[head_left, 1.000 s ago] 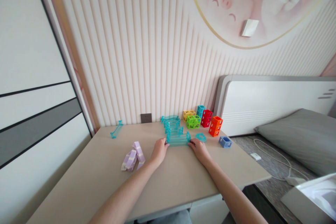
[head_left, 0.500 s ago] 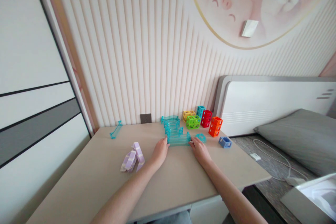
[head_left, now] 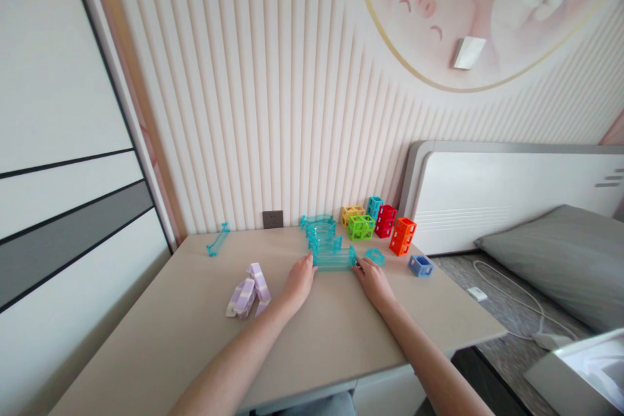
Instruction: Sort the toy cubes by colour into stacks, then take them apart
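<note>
A clear teal plastic track piece [head_left: 334, 260] lies across the near end of a row of similar teal pieces [head_left: 319, 227] on the table. My left hand [head_left: 300, 276] grips its left end, fingers closed. At its right end my right hand [head_left: 372, 276] has its fingers closed on it too. Just beyond my right hand lies a round teal piece [head_left: 374, 256]. How the near piece meets the one behind it cannot be made out.
Right of the row stand yellow [head_left: 353, 215], green [head_left: 361, 227], blue [head_left: 375, 207], red [head_left: 386, 221] and orange [head_left: 402, 236] open cube blocks, plus a periwinkle block [head_left: 420, 265]. Purple-and-white packets [head_left: 249, 292] and a loose teal piece [head_left: 218, 240] lie left on the table [head_left: 195, 331].
The view has shifted slightly. Both hands stay on the near teal piece, and nothing else has visibly moved.
</note>
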The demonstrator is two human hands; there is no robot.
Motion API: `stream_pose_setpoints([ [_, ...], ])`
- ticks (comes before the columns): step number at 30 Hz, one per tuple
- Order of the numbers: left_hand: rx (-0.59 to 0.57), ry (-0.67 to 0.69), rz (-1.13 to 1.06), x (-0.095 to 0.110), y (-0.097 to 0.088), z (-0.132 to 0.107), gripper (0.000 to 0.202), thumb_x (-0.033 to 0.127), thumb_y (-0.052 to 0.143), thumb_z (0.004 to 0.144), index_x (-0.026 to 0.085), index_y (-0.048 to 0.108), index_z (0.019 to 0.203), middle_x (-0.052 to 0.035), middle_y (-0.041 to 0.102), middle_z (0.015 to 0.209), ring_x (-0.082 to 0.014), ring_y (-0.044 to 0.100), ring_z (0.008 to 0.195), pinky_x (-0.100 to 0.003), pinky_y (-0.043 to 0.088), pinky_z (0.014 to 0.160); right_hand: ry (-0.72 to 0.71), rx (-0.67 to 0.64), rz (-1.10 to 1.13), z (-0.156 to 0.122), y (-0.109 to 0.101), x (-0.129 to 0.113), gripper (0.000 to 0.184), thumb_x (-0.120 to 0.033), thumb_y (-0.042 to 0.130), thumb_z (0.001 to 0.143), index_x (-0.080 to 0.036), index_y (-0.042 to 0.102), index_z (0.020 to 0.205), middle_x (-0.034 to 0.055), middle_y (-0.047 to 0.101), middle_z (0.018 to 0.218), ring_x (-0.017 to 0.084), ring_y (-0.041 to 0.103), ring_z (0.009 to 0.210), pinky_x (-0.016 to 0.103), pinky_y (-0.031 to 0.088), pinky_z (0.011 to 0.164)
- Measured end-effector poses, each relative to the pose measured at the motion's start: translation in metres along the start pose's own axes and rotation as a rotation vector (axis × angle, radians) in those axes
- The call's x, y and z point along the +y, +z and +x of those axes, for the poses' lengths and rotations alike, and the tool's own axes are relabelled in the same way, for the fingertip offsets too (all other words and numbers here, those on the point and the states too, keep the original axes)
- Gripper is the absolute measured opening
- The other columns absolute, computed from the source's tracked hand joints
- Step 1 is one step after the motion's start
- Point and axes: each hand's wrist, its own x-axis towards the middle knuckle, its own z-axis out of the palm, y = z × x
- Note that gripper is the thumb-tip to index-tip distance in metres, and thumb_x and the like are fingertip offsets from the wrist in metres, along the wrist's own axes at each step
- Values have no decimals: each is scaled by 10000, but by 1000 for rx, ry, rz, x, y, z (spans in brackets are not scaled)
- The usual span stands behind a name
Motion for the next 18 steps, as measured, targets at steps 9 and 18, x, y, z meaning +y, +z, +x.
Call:
stream_pose_setpoints([
  [9, 134, 47, 63, -15, -48, -1, 352, 175, 531, 941, 182, 579, 1289, -123, 711, 1160, -231, 660, 1096, -307, 461, 951, -18, 13, 38, 0, 2, 4, 183, -298, 511, 913, -225, 672, 960, 84, 679, 928, 230, 650, 843, 301, 490, 787],
  [18, 355, -316, 291, -174, -159, 0, 383, 216, 438, 929, 97, 570, 1268, -195, 644, 1232, -316, 560, 1226, -418, 413, 1046, -32, 26, 48, 4, 8, 8, 234, -344, 474, 909, -201, 645, 838, 97, 653, 866, 258, 649, 824, 344, 499, 772],
])
